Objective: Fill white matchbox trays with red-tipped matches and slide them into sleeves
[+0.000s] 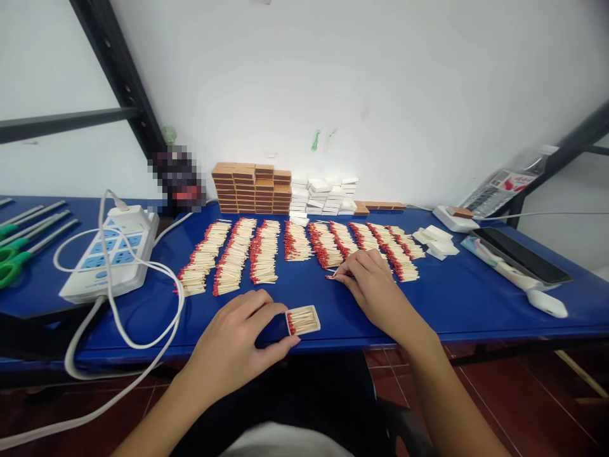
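My left hand [250, 330] rests at the table's front, its thumb and index finger around the left end of a small white matchbox tray [311, 322]. Inside lie red-tipped matchsticks [301, 320], heads to the left. To the right, my right hand [368, 279] is closed in a pinch at the tabletop, with a few matchsticks [332, 277] at its fingertips; the palm hides part of the rows behind. Several slanting rows of loose matchsticks [235, 254] spread across the blue table beyond both hands.
Against the wall stand stacked brown matchboxes [252, 189] and white trays [326, 195]. More white trays [438, 241] lie at right, near a phone [523, 254]. On the left are a power strip [107, 254], a looping white cable [174, 330] and green-handled tools [21, 260].
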### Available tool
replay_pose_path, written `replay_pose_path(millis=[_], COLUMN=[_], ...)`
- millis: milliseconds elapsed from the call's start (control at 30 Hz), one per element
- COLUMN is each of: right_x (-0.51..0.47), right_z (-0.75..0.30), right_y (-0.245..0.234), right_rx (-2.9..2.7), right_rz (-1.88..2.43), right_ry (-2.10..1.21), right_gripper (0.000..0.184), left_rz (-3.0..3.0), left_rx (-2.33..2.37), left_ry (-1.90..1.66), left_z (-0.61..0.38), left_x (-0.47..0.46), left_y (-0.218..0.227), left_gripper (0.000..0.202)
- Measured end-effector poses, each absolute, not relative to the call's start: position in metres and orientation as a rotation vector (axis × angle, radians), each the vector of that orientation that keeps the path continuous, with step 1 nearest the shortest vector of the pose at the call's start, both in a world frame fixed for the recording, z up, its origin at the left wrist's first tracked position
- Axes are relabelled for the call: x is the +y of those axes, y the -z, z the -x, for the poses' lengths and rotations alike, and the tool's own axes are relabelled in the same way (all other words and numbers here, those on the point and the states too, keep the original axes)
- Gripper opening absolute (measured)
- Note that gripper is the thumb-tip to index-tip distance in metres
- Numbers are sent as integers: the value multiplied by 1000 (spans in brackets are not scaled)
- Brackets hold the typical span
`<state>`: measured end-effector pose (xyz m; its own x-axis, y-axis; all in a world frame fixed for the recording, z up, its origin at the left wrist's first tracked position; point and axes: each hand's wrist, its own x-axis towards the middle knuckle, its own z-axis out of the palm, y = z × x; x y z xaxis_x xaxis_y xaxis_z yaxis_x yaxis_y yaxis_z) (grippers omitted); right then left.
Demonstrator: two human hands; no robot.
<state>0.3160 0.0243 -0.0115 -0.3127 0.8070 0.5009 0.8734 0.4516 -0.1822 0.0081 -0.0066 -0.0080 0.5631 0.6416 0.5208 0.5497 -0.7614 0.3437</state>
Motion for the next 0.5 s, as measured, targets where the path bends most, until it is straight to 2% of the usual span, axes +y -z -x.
replay_pose_path(millis=[267,500], right_x=[21,23], right_z=[-318,-320], right_y=[8,9], right_rx=[-2185,-2232], right_rz=[1368,1421], right_ry=[156,217], right_gripper=[8,14], left_rz=[-2651,-2641], left_rx=[1014,1017], left_ry=[-987,-972], left_z=[-8,-7], left_x=[-8,-7], left_y=[7,8], left_gripper=[24,24])
